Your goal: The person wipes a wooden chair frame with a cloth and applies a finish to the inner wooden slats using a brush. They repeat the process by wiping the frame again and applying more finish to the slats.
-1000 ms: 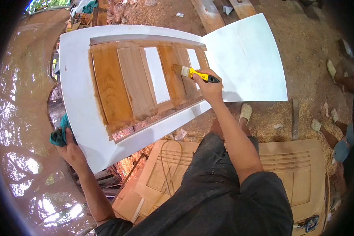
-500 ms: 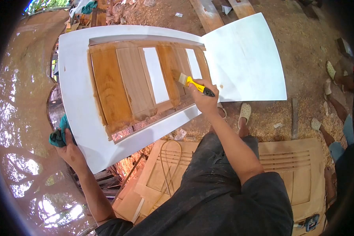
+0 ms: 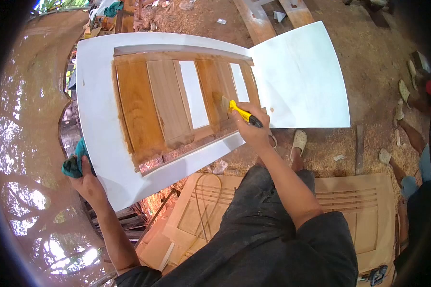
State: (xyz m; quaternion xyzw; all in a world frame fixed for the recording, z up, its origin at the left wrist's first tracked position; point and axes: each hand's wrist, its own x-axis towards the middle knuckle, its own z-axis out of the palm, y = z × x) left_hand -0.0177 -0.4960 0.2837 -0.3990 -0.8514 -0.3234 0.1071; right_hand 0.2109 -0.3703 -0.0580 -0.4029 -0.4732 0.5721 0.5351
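Note:
My right hand (image 3: 253, 128) is closed round the yellow and black handle of a paintbrush (image 3: 240, 111). The bristles touch a wooden slat of the panel (image 3: 138, 105), right of the middle. Some slats are stained glossy orange-brown, others are paler bare wood, and two narrow strips are white. A white-painted frame (image 3: 96, 95) surrounds the slats, and a plain white board (image 3: 304, 79) joins it at the right. At the frame's lower left edge, my left hand (image 3: 88, 184) grips a teal cloth (image 3: 76, 162); the thumb lies close to the frame's edge.
Pale wooden panels with slots (image 3: 349, 201) lie on the ground beside my legs. A looped hose or cord (image 3: 207, 201) rests on one. Other people's legs and a clog (image 3: 403, 91) are at the right. A shiny brown surface (image 3: 33, 119) spans the left side.
The brush has moved slightly right and down across the slat. The whole view has shifted a little, while my left hand keeps its hold on the cloth.

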